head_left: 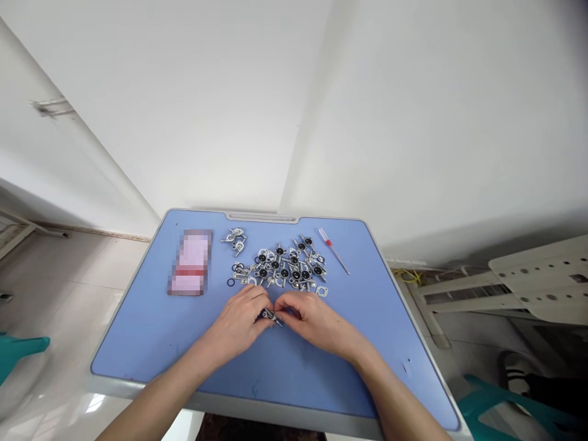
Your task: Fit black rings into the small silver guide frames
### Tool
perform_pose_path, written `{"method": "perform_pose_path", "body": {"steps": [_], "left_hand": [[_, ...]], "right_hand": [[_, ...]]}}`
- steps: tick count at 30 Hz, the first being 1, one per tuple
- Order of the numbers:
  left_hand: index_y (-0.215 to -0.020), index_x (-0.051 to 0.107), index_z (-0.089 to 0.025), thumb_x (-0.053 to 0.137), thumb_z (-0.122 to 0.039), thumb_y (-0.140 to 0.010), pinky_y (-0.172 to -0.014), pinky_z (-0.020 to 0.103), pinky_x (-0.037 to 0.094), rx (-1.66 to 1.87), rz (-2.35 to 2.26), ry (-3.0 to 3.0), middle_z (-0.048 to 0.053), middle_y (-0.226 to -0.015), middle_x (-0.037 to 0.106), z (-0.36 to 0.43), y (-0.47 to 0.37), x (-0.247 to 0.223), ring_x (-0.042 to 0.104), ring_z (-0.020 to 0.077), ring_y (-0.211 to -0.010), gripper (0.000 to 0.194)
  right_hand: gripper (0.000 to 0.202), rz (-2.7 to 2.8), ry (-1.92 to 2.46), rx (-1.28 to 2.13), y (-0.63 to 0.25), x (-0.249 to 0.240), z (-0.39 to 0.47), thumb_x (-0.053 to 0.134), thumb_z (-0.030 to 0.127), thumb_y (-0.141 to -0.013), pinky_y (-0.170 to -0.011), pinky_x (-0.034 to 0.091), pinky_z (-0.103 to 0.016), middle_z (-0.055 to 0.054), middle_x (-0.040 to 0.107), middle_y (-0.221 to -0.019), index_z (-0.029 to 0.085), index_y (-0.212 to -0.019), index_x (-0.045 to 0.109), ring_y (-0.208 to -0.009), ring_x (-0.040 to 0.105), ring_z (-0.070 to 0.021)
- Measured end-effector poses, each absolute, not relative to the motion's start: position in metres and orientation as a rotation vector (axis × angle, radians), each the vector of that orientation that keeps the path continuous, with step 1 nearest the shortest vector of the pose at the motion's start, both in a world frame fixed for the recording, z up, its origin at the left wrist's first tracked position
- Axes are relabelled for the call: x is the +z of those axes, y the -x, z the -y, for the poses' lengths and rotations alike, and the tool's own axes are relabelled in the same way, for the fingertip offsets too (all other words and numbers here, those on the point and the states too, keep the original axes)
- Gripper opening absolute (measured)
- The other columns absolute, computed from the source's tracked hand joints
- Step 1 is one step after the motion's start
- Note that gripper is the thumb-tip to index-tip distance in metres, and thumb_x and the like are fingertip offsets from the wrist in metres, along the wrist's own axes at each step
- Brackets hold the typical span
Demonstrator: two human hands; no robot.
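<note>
Just in front of a spread of parts, my left hand (243,318) pinches a small metal valve (270,315) with a thin stem. My right hand (312,315) is closed at the valve's right side, its thumb and fingertips meeting on it. The fingers hide part of the valve. Beyond both hands lies a loose heap of similar metal valves (285,273) with black round faces and short pipes, mixed with flat metal plates (322,291). Black rubber rings (231,282) lie at the heap's left edge.
A screwdriver (333,250) with a clear and red handle lies right of the heap. Several assembled valves (236,235) sit apart at the back. A blurred flat pinkish item (190,263) lies left on the blue table (147,343). A white wall (229,122) stands behind.
</note>
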State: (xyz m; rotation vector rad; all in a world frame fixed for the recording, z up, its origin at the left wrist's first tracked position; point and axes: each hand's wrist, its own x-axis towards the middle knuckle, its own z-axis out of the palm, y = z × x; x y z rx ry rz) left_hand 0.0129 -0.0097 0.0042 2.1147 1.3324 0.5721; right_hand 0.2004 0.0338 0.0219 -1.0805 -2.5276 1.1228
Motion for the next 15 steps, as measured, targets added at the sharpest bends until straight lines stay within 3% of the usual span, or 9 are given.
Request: {"method": "perform_pose_path", "body": {"steps": [6,11,15], "left_hand": [[-0.083,0.058,-0.018,0.061,-0.016,-0.083,-0.076,0.032,0.041,0.575,-1.338,-2.117,0.002,-0.088,0.057,0.008,-0.013,0.004,0.051,0.0189,-0.087,0.003],[-0.084,0.059,-0.018,0.062,-0.017,-0.082,-0.078,0.033,0.042,0.577,-1.348,-2.114,0.002,-0.089,0.058,0.008,-0.013,0.003,0.051,0.0192,-0.089,0.004],[-0.086,0.060,-0.019,0.060,-0.015,-0.082,-0.079,0.033,0.042,0.598,-1.347,-2.113,0.002,-0.090,0.058,0.009,-0.013,0.003,0.052,0.0195,-0.090,0.006]], "right_hand": [[0.019,2.610,1.023,0.946,-0.200,0.018,-0.030,0.045,0.017,-0.090,-0.066,0.040,-0.027,-0.004,0.067,-0.085,0.020,-0.086,0.063,-0.072,0.058,-0.0152],[0.024,2.561,1.022,1.044,-0.204,0.025,-0.034,0.040,0.024,-0.094,-0.065,0.040,-0.025,-0.002,0.065,-0.078,0.020,-0.087,0.063,-0.070,0.058,-0.0141],[0.009,2.595,1.119,1.072,-0.207,0.031,-0.036,0.052,0.022,-0.086,-0.059,0.037,-0.024,0.000,0.064,-0.074,0.020,-0.087,0.061,-0.064,0.055,-0.0128]]}}
